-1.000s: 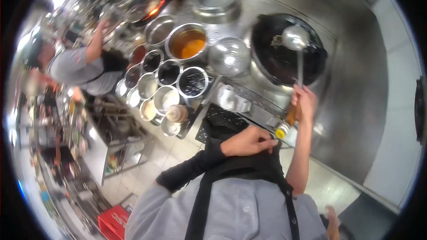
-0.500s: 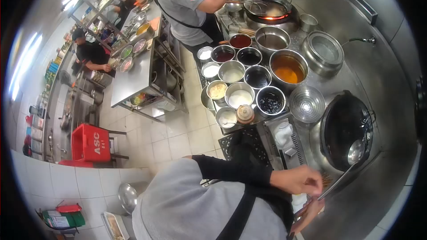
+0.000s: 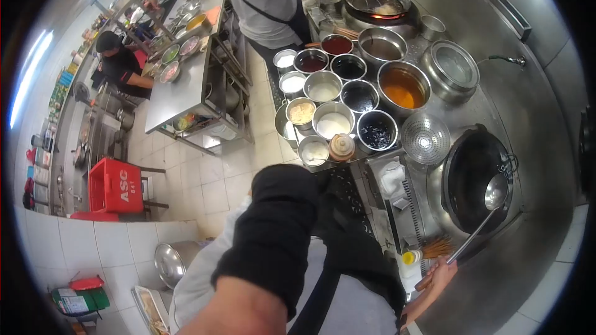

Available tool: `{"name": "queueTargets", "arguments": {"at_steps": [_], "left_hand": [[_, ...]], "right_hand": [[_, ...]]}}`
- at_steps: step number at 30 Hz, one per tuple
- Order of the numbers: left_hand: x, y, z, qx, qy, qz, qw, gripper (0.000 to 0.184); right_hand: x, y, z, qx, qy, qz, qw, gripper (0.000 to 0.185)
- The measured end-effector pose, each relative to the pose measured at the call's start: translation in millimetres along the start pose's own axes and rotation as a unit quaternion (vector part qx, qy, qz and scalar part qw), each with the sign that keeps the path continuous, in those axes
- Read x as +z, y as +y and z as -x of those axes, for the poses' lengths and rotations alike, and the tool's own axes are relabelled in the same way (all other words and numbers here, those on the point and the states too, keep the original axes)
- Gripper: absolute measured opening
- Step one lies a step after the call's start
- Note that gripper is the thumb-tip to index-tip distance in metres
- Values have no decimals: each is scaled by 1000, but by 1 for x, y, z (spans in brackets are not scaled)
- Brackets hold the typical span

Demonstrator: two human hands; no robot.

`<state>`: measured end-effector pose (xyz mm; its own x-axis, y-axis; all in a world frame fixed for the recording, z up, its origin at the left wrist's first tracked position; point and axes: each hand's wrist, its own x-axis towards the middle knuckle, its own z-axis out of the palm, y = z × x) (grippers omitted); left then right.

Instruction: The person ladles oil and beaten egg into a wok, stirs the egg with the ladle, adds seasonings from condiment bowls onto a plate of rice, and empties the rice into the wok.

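Note:
My right hand [image 3: 442,273] is closed round the long handle of a metal ladle [image 3: 496,192], near its wooden end. The ladle's bowl hangs over the near right part of a dark wok [image 3: 472,192]. Beside that hand lie a bamboo brush [image 3: 437,248] and a small yellow-capped container [image 3: 409,257]. My left arm, in a black sleeve [image 3: 270,223], is bent up close to the camera. Only bare skin near the wrist shows; the left hand itself is beyond the lower edge of the view.
Several metal pots of sauces and seasonings [image 3: 359,97] stand ahead, with a perforated strainer [image 3: 425,138] beside the wok. A co-worker [image 3: 267,6] stands at another wok [image 3: 377,3] over flame. Left are a steel table [image 3: 180,102] and a red crate [image 3: 116,185].
My left hand has left the ladle handle and gone up out of view, its arm now bent before the camera. My right hand still holds the ladle. The co-worker's arm has moved farther back.

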<state>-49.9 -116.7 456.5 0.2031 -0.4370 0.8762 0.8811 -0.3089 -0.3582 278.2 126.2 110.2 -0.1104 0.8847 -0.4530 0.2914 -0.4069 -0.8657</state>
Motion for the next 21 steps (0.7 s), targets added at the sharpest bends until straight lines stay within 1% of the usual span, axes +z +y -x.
{"name": "queueTargets", "arguments": {"at_steps": [3, 7, 8, 10, 12, 14, 16, 18, 19, 21], "left_hand": [[-5, -2, -13, 35, -41, -56, 997, 32], [-5, -6, -19, 52, -77, -95, 991, 43], [-3, -7, -20, 49, -82, -97, 991, 46], [1, -7, -16, 47, -85, -88, 991, 51], [10, -5, -12, 45, -84, -70, 993, 57], [19, 0, -8, 42, -80, -51, 995, 63], [23, 10, -9, 20, -52, -35, 998, 53], [11, 19, -27, 23, -75, -30, 996, 43], [-1, 21, -45, 31, -107, -24, 993, 38], [-8, 24, -54, 35, -138, -48, 989, 33]], "right_hand": [[3, -2, 5, 1, 7, 6, 1000, 16], [2, 1, 8, 16, 25, 41, 999, 14], [1, 2, 8, 29, 40, 37, 998, 14], [1, 2, 13, 11, 40, 46, 998, 13], [-5, 5, 16, 27, 29, 20, 999, 12], [-2, 2, 25, 17, 56, 26, 998, 11], [-1, -1, 36, 4, 68, 24, 997, 8], [2, -7, 36, -3, 60, 30, 998, 7], [1, -8, 37, 0, 57, 36, 998, 8], [-3, -2, 38, -2, 57, 27, 998, 9]]}}
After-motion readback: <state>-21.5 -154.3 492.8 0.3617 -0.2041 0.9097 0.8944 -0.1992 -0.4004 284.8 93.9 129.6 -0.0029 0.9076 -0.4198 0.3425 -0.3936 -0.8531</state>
